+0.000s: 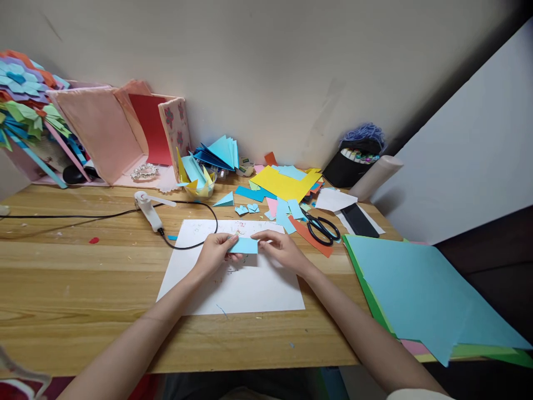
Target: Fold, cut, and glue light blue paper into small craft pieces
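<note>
A small light blue paper rectangle point(245, 246) is held above a white sheet point(250, 289) on the wooden table. My left hand point(215, 253) pinches its left end, thumb on top and fingers underneath. At the right end, the curled fingers of my right hand point(281, 250) touch the upper corner and edge; the thumb is partly hidden. The white sheet under both hands carries smudges and coloured marks. Just beyond lie small folded blue paper pieces point(247, 209) and a folded blue triangle point(225, 199).
Black-handled scissors point(322, 229) lie over an orange strip on the right, beside a pile of paper scraps point(287, 183). A white glue gun point(147, 211) with a black cord stands left. Large coloured sheets point(416, 283) overhang the table's right front edge. Behind are a pink box point(87, 128) and marker holder point(347, 165).
</note>
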{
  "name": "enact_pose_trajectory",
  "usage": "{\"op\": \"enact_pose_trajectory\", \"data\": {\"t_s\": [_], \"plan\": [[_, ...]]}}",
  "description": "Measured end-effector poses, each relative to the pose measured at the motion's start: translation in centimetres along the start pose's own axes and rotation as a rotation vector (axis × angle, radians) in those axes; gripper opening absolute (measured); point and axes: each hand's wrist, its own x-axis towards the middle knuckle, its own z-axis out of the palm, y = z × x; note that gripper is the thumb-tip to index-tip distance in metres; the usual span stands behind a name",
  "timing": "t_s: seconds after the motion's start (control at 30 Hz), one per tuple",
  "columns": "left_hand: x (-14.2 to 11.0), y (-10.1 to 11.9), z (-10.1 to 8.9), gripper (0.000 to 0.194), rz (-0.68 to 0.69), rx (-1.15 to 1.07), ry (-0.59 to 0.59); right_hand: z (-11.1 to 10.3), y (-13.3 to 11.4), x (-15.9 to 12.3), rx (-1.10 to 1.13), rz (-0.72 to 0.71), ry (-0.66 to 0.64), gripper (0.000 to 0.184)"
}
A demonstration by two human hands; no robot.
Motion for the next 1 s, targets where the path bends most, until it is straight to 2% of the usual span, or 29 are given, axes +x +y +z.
{"op": "enact_pose_trajectory", "data": {"t_s": [0.1,0.2,0.3,0.4,0.5,0.6,0.83,0.9,1.0], "plan": [[0.1,0.2,-0.1,0.04,-0.034,-0.058,0.028,-0.1,-0.5,-0.3,-0.196,-0.205,0.03,0.032],[-0.1,0.7,0.1,0.043,-0.075,-0.085,-0.011,0.2,-0.6,-0.5,-0.271,-0.288,0.087,0.025],[-0.2,1.2,0.2,0.052,-0.078,-0.134,-0.06,0.5,-0.3,-0.5,-0.22,-0.221,0.198,0.016],[-0.3,1.3,0.3,0.056,-0.013,-0.146,-0.052,0.6,-0.1,-0.3,-0.046,-0.024,0.343,0.01],[-0.6,1.4,0.4,0.051,0.076,-0.112,-0.057,0.6,0.1,0.0,0.14,0.148,0.342,0.016],[-0.9,1.5,0.7,0.049,0.079,-0.127,-0.078,0.7,0.1,0.1,0.211,0.21,0.322,0.021],[-1.1,1.3,1.3,0.042,-0.032,-0.07,0.026,1.3,0.3,0.0,0.195,0.199,0.302,0.026],[-1.0,1.4,1.1,0.043,-0.015,-0.078,-0.005,1.0,0.2,0.0,0.149,0.153,0.313,0.022],[-1.1,1.8,0.7,0.055,0.022,-0.117,-0.13,0.3,-0.1,-0.2,0.044,0.003,0.32,0.012]]}}
